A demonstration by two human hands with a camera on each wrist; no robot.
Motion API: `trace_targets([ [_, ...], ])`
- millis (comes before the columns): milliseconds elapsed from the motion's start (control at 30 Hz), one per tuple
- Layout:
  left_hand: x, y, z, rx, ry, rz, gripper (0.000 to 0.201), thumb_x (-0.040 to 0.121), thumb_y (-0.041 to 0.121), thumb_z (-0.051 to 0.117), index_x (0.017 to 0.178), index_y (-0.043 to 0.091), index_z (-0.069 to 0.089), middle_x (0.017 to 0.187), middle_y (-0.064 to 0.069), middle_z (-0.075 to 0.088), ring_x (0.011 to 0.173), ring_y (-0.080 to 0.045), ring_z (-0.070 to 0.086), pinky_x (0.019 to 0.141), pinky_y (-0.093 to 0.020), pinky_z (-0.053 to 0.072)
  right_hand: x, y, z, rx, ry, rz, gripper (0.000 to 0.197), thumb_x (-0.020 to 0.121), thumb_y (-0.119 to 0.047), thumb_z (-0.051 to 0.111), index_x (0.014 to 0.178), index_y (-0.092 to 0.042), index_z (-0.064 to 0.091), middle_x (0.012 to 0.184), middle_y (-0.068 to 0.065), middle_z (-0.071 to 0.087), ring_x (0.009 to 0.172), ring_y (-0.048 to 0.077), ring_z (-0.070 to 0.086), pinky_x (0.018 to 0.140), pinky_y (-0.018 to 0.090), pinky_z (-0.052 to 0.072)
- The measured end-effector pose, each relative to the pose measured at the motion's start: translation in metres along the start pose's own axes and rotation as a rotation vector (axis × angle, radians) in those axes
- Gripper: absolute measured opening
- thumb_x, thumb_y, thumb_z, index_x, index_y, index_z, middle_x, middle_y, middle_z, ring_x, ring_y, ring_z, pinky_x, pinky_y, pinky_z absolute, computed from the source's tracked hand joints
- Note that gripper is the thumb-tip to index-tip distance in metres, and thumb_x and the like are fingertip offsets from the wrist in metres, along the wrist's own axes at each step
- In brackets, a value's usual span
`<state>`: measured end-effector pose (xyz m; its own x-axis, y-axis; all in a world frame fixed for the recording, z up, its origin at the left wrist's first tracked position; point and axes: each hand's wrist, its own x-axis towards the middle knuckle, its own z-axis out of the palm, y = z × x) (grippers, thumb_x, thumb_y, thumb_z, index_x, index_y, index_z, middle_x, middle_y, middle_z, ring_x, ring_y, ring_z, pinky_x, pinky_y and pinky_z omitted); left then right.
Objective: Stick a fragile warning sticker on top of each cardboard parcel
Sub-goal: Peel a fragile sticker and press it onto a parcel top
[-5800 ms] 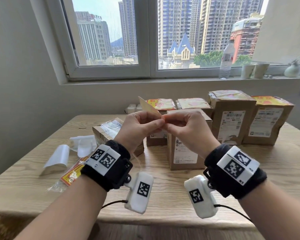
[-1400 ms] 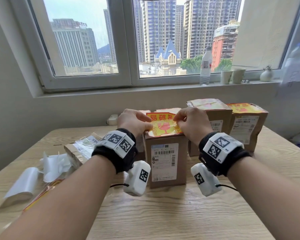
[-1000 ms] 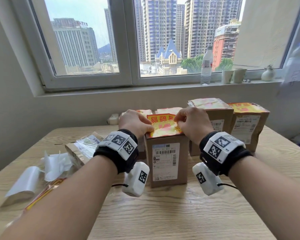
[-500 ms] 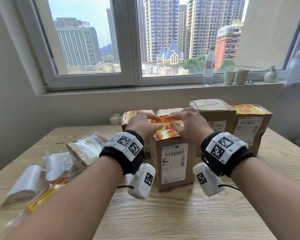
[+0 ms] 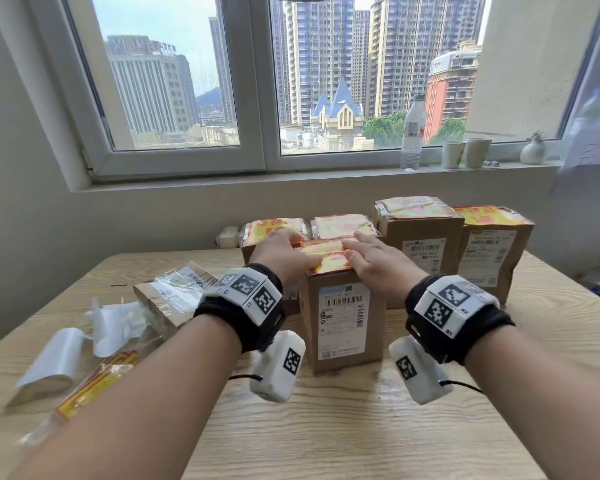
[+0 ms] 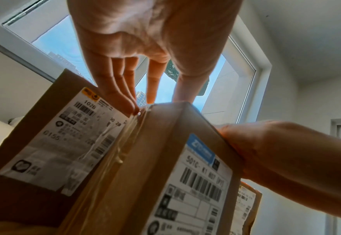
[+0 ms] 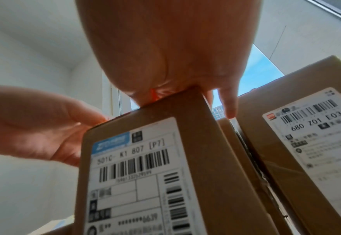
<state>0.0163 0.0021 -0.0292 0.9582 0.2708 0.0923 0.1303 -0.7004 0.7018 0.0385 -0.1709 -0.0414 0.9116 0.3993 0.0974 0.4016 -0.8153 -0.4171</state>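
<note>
Left hand (image 5: 284, 252): fingers flat, pressing the sticker's left half.
Right hand (image 5: 374, 261): fingers flat, pressing its right half.
Sticker (image 5: 328, 259): atop the front parcel (image 5: 342, 317).
Technique: sweep from centre to edges, keeping corners down and bubbles out.
Table (image 5: 326, 427): bears the parcel.

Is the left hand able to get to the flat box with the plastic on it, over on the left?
Probably yes. The left hand lies flat on the sticker atop the front parcel, holding nothing. The flat box lies on the table just to its left, with nothing standing between them.
</note>
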Motion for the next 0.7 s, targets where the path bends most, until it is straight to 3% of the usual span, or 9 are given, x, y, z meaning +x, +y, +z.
trace_targets([
  [67, 0.0, -0.006, -0.001, -0.102, -0.047, -0.084, 0.059, 0.076, 0.035, 0.074, 0.127, 0.019, 0.05, 0.114, -0.004, 0.062, 0.098, -0.021, 0.064, 0.083, -0.039, 0.057, -0.005, 0.003, -0.003, 0.057, 0.061, 0.079, 0.047, 0.105, -0.028, 0.026, 0.151, -0.016, 0.03, 0.16, 0.004, 0.025, 0.146, 0.02, 0.023, 0.116, 0.03, 0.017],
  [167, -0.007, -0.011, -0.003, -0.262, -0.12, -0.18, 0.047, 0.087, 0.031, 0.066, 0.126, 0.01, 0.051, 0.1, -0.006, 0.063, 0.085, -0.018, 0.065, 0.069, -0.037, 0.058, -0.011, 0.012, -0.006, 0.079, 0.15, 0.196, 0.046, 0.105, -0.035, 0.027, 0.139, -0.012, 0.046, 0.144, 0.012, 0.049, 0.129, 0.03, 0.046, 0.103, 0.037, 0.035],
  [233, -0.013, -0.012, 0.0, -0.339, -0.173, -0.206, 0.042, 0.09, 0.034, 0.061, 0.121, 0.006, 0.057, 0.103, -0.009, 0.065, 0.089, -0.021, 0.066, 0.07, -0.038, 0.058, -0.012, 0.014, -0.002, 0.122, 0.129, 0.231, 0.053, 0.102, -0.047, 0.026, 0.122, -0.009, 0.058, 0.122, 0.012, 0.062, 0.105, 0.028, 0.058, 0.077, 0.034, 0.045],
  [300, -0.019, -0.01, 0.003, -0.364, -0.189, -0.196, 0.039, 0.091, 0.037, 0.06, 0.114, 0.005, 0.06, 0.104, -0.009, 0.066, 0.094, -0.021, 0.066, 0.069, -0.036, 0.059, -0.014, 0.012, 0.002, 0.187, 0.116, 0.24, 0.057, 0.1, -0.054, 0.029, 0.108, -0.01, 0.063, 0.104, 0.007, 0.066, 0.085, 0.022, 0.061, 0.057, 0.029, 0.042],
  [433, -0.023, -0.007, -0.006, -0.41, -0.15, -0.164, 0.034, 0.086, 0.039, 0.065, 0.101, 0.009, 0.062, 0.105, -0.008, 0.065, 0.085, -0.016, 0.066, 0.045, -0.023, 0.054, -0.023, 0.0, -0.002, 0.165, 0.203, 0.189, 0.051, 0.097, -0.055, 0.037, 0.085, -0.013, 0.063, 0.084, 0.003, 0.064, 0.072, 0.016, 0.059, 0.056, 0.029, 0.04],
  [533, -0.025, -0.002, -0.036, -0.431, -0.052, -0.131, 0.053, 0.074, 0.055, 0.07, 0.105, 0.013, 0.066, 0.105, -0.005, 0.068, 0.09, -0.016, 0.066, 0.052, -0.024, 0.054, -0.027, -0.022, -0.02, 0.286, 0.24, 0.155, 0.05, 0.094, -0.056, 0.044, 0.084, -0.013, 0.069, 0.078, 0.003, 0.068, 0.069, 0.02, 0.068, 0.067, 0.036, 0.056],
  [633, -0.03, 0.006, -0.08, -0.432, 0.028, -0.082, 0.056, 0.077, 0.062, 0.062, 0.107, 0.014, 0.065, 0.104, -0.004, 0.069, 0.095, -0.017, 0.063, 0.054, -0.024, 0.047, -0.031, -0.056, -0.042, 0.454, 0.247, 0.099, 0.048, 0.092, -0.055, 0.052, 0.082, -0.012, 0.071, 0.076, 0.005, 0.072, 0.064, 0.022, 0.073, 0.066, 0.034, 0.059],
  [700, -0.031, 0.009, -0.112, -0.448, 0.081, -0.062, 0.056, 0.08, 0.064, 0.057, 0.106, 0.015, 0.063, 0.099, -0.003, 0.07, 0.097, -0.019, 0.061, 0.061, -0.027, 0.042, -0.025, -0.08, -0.053, 0.57, 0.249, 0.022, 0.046, 0.091, -0.052, 0.056, 0.083, -0.009, 0.071, 0.08, 0.008, 0.074, 0.071, 0.023, 0.074, 0.068, 0.038, 0.061],
])
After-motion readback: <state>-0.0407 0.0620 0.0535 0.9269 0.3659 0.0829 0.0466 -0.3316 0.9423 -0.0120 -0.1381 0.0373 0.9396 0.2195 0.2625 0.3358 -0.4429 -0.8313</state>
